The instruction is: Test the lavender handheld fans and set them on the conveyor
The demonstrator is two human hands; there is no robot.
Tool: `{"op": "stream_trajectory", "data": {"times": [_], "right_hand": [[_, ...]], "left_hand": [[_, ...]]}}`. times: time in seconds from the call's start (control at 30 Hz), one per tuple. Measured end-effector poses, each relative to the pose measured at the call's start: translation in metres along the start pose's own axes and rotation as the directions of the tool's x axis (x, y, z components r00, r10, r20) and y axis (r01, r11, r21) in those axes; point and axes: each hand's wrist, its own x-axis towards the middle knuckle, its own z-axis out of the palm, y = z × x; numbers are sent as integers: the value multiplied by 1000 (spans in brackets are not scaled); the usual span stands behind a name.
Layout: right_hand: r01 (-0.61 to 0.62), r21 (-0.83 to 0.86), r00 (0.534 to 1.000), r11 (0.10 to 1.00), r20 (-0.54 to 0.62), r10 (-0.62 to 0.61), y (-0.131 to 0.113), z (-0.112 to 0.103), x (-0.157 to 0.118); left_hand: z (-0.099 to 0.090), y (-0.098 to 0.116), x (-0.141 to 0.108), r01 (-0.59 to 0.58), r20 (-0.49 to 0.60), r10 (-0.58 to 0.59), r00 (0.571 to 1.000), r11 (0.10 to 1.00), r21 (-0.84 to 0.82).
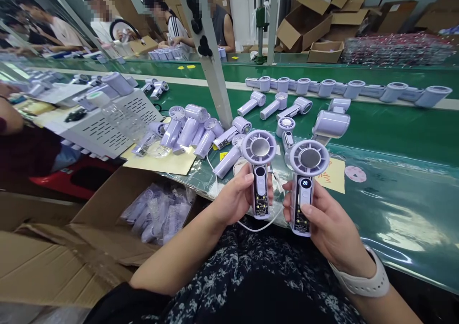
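Two lilac handheld fans are held upright side by side over the table's near edge. My left hand (pixel 234 195) is wrapped round the handle of one handheld fan (pixel 261 180), whose small round display is dark. Round the other handheld fan (pixel 306 197) my right hand (pixel 332 218) is closed, thumb on the lower front of the handle; its display is lit and reads 20. Circuit parts show on the lower handle of both. Behind them lie more lilac fans (pixel 228 163), and a white cable (pixel 263 226) hangs below my left hand.
A row of fans (pixel 328 88) lies along the green conveyor (pixel 387 123). At left stand a slotted metal box (pixel 118 123) and a cardboard box (pixel 103 218) with bagged fans. A metal post (pixel 213 70) rises ahead. Several people work across the line; cartons (pixel 304 29) are stacked behind.
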Motion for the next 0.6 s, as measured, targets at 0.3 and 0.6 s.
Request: {"op": "stream_trajectory", "data": {"times": [0.3,0.6], "right_hand": [[-79,-22,994,997,-82,77,7,-4,3],[-45,-101,994,994,-103,34,4,-2,3]], "left_hand": [[-5,-15,2,-43,6,42,999,995,85],[-6,-10,-1,-97,124,70,990,968,231]]}}
